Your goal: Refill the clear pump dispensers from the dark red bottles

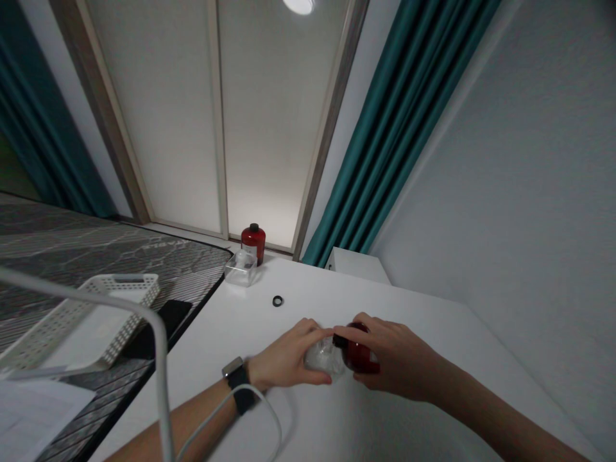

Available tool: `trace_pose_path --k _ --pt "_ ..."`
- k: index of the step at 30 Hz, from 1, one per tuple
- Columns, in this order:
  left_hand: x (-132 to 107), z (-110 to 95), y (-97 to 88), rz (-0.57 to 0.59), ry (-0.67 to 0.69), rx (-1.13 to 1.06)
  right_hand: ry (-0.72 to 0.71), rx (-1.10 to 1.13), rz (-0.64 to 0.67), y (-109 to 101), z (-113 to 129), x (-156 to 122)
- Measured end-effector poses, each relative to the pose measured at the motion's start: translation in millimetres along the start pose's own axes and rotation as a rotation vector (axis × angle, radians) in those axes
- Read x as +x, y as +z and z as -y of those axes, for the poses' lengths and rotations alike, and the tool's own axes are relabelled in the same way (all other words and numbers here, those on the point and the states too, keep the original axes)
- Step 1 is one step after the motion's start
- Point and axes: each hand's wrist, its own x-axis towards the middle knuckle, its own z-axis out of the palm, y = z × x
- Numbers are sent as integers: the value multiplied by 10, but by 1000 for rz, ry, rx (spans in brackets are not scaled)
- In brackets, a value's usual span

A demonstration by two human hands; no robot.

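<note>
My right hand (389, 353) is wrapped round a dark red bottle (362, 356) with a black cap (339, 341), tilted so the cap points left. My left hand (293, 353) is curled round a clear plastic container (324, 358), with the fingers and thumb on either side of it. The container is right beside the bottle, and its contents are hard to make out. A left fingertip reaches to the bottle's cap; I cannot tell whether it presses on it. Farther back on the white table lies a small black ring (278, 301).
At the table's far corner, another red bottle (253, 244) with a black cap stands behind a clear plastic box (240, 269). To the left are a white perforated basket (113, 321), a black flat object (172, 316) and paper (38, 417). A white cable (161, 359) crosses the foreground.
</note>
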Motion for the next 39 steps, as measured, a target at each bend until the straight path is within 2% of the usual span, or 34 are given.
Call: trace_pose_path --k 39 --pt "-5 28 9 -6 21 -10 -17 -29 3 -6 -8 19"
